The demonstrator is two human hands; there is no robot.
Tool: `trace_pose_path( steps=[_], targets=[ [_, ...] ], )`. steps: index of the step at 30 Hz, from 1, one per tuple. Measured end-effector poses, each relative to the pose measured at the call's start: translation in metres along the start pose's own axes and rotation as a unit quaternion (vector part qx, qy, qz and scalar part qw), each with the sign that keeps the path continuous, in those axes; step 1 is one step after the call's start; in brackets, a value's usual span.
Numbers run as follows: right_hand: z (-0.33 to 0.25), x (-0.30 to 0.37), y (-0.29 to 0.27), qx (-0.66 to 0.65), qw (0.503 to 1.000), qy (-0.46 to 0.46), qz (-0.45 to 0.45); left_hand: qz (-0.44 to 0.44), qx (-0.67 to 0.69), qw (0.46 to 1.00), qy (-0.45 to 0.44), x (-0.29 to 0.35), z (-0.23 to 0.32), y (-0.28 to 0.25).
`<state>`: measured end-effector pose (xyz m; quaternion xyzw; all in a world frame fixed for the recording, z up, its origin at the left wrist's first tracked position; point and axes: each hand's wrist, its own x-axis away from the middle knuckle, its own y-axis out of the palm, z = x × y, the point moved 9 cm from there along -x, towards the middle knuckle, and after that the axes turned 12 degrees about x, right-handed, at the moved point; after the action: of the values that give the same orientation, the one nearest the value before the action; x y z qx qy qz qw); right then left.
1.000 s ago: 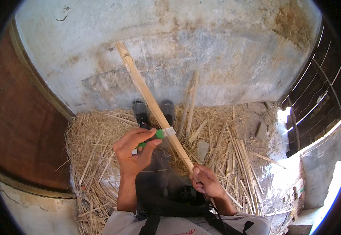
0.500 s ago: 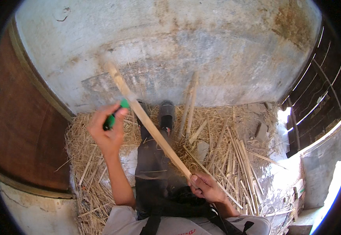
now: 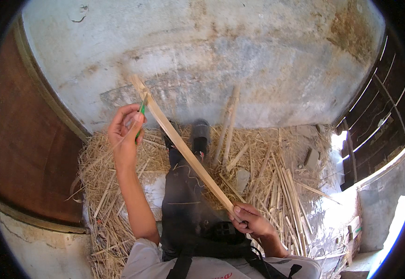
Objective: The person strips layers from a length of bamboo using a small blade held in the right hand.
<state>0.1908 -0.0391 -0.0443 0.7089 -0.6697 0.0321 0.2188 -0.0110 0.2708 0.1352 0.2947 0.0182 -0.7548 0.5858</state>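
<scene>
My left hand [image 3: 125,128] is closed around a green-handled knife [image 3: 142,110]. Its thin blade meets the upper part of a long pale wooden strip [image 3: 184,151], where slivers appear lifted from the surface. The strip slants from the wall side down to my right hand [image 3: 253,221], whose fingers and thumb clamp its near end. It passes above my dark-trousered legs. A faint thin strand trails from the left hand toward the lower left; motion blur hides its exact shape.
Straw and shavings [image 3: 104,158] cover the floor, with many loose strips [image 3: 288,200] piled at right. Two upright sticks [image 3: 228,125] lean against the stained wall [image 3: 258,60]. A brown panel [image 3: 30,139] stands at left, a brick-like block [image 3: 311,158] at right.
My left hand has tilted and moved slightly up, bringing the knife from beside the strip's middle to its far part. The strip's near end and right hand shifted a little right.
</scene>
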Motion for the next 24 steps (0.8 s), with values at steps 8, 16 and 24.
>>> trace_pose_path(
  steps=[8,16,24],
  targets=[
    [0.005,-0.007,-0.018,0.037,0.998,-0.017,0.042,-0.014,0.155,0.985,-0.077,0.011,-0.016,0.007],
    [-0.009,-0.001,-0.035,0.108,0.988,-0.045,0.099,0.081,-0.02,0.995,0.049,0.025,-0.008,-0.006],
    [-0.014,0.002,-0.035,0.168,0.979,-0.031,0.107,0.082,-0.149,0.983,0.067,0.019,-0.01,0.002]
  ],
)
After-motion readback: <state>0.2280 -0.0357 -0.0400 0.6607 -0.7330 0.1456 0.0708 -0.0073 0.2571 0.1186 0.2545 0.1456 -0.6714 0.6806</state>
